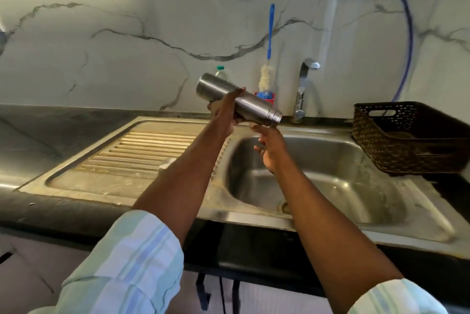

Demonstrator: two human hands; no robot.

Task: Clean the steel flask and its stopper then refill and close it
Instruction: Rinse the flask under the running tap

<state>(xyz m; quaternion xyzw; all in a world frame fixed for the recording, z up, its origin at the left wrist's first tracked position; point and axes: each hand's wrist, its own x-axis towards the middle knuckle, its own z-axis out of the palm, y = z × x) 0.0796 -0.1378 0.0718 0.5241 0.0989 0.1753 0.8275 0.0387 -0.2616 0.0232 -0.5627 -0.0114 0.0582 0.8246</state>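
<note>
A white marble wall [101, 47] stands behind a steel sink [318, 174] beside a brown basket [407, 141], and above the sink the left hand [226, 113] grips the tipped steel flask [236, 96], mouth down, while the right hand [270, 148] waits below with loose fingers.

Bright glare top left; soft blur; wide-angle edge bending.
</note>
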